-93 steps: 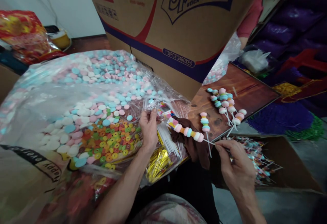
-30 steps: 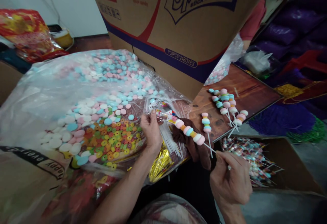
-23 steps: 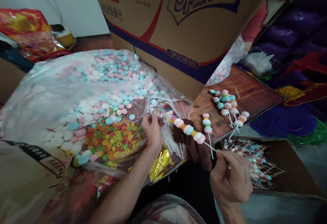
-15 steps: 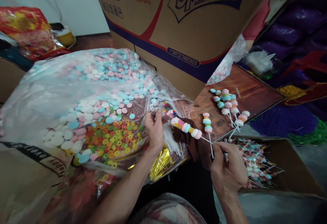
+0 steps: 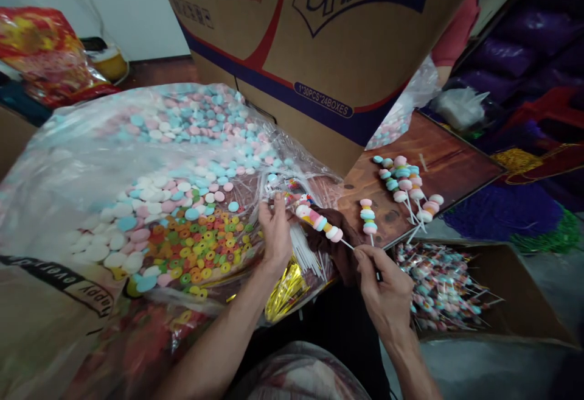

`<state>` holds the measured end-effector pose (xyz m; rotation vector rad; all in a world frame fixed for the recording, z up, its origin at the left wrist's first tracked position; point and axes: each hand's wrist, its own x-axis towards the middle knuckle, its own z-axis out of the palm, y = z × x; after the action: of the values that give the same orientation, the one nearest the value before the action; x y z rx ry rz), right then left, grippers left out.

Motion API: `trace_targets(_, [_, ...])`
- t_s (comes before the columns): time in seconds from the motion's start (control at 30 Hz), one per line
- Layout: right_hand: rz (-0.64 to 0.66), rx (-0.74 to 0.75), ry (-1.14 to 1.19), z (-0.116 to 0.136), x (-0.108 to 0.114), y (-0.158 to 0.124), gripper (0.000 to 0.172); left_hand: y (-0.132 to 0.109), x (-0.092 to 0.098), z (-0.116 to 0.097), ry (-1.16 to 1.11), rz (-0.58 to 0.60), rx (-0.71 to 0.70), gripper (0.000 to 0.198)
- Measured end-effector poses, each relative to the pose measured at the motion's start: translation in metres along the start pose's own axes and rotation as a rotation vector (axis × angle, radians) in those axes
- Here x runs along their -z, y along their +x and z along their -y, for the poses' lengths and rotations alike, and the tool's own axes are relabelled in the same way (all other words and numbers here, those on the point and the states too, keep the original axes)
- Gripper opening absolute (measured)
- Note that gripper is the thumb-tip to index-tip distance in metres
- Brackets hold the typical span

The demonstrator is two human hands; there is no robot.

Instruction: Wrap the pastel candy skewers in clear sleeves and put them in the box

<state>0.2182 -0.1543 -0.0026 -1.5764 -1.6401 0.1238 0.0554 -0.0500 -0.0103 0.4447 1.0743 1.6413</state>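
Note:
My right hand (image 5: 383, 290) pinches the white stick of a candy skewer (image 5: 319, 222) strung with pastel pink, blue, orange and white discs. The skewer's far end is inside a small clear printed wrapper (image 5: 285, 195), which my left hand (image 5: 276, 232) pinches at its mouth. Both hands work over a large clear bag of loose candies (image 5: 150, 193). Several finished unwrapped skewers (image 5: 404, 187) lie on the brown board (image 5: 451, 162) to the right, one more skewer (image 5: 367, 217) apart from them.
A big cardboard stick-candy carton (image 5: 319, 41) stands behind. A low box (image 5: 515, 302) at right holds wrapped skewers (image 5: 433, 284). Gold twist ties (image 5: 285, 287) and white sticks (image 5: 303, 254) lie under my hands. A person in a red sleeve (image 5: 449, 35) is behind the carton.
My right hand has moved left and pushed the skewer further into the wrapper held by my left hand; more of the discs are now inside it.

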Motion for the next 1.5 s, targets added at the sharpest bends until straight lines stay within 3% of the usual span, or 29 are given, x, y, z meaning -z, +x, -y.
trace_targets(0.17, [-0.093, 0.239, -0.136, 0.005, -0.005, 0.004, 0.009, -0.009, -0.006, -0.005, -0.012, 0.079, 0.035, 0.039])
trace_targets(0.33, [-0.064, 0.283, -0.122, 0.009, -0.011, 0.005, 0.008, -0.014, -0.007, -0.003, 0.018, 0.122, 0.06, 0.039])
trace_targets(0.43, [0.034, 0.115, 0.049, 0.016, -0.013, 0.003, 0.01, -0.018, -0.008, -0.003, 0.018, 0.141, 0.107, 0.039])
trace_targets(0.57, [0.325, -0.37, 0.475, 0.028, -0.01, 0.003, 0.021, -0.021, -0.01, -0.006, 0.001, 0.216, 0.179, 0.04])
trace_targets(0.7, [0.345, -0.635, 0.792, 0.033, -0.015, 0.005, 0.024, -0.022, -0.011, -0.011, 0.025, 0.327, 0.213, 0.041])
trace_targets(0.9, [0.177, -0.709, 0.906, 0.044, -0.032, 0.01, 0.024, -0.022, -0.012, -0.015, 0.014, 0.386, 0.264, 0.041])
trace_targets(1.17, [0.334, -0.953, 1.277, 0.049, -0.015, 0.018, 0.022, -0.012, -0.006, -0.024, -0.033, 0.359, 0.305, 0.044])
trace_targets(1.27, [0.303, -0.962, 1.304, 0.05, -0.02, 0.022, 0.021, -0.017, -0.006, -0.02, 0.015, 0.415, 0.34, 0.044])
trace_targets(1.43, [0.136, -0.897, 1.244, 0.061, -0.041, 0.029, 0.025, -0.024, -0.008, -0.014, 0.06, 0.448, 0.365, 0.044])
trace_targets(1.5, [0.145, -0.856, 1.207, 0.063, -0.042, 0.028, 0.026, -0.023, -0.008, -0.016, 0.055, 0.447, 0.364, 0.042])
